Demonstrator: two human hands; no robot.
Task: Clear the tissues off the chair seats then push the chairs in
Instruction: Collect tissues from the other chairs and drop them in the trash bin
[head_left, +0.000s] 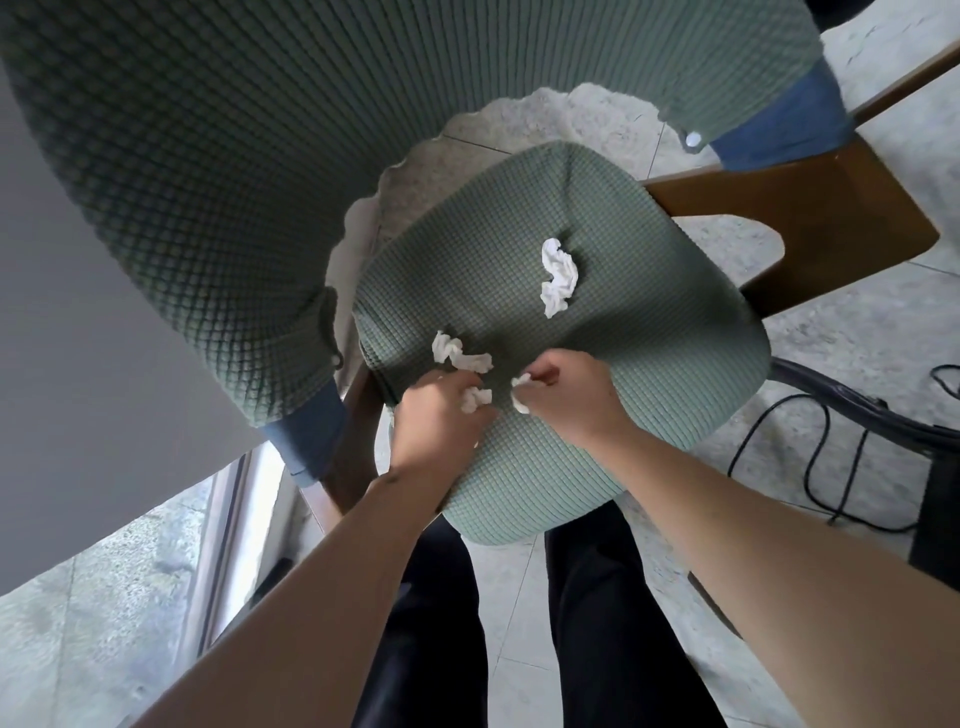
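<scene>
Tissues lie crumpled on the green chair seat (623, 364). Left hand (441, 415), fingers curled shut, pinches one small tissue wad (476, 399) at its fingertips; right hand (566, 397) is likewise clamped on another wad (519, 393). A loose tissue (460, 354) lies just beyond the left hand, its long axis running left to right. A larger twisted tissue (558, 278) rests well beyond the right hand, long axis pointing away from the person. Chair back (260, 182) rises beyond; black cables (810, 441) trail on the floor to the right.
</scene>
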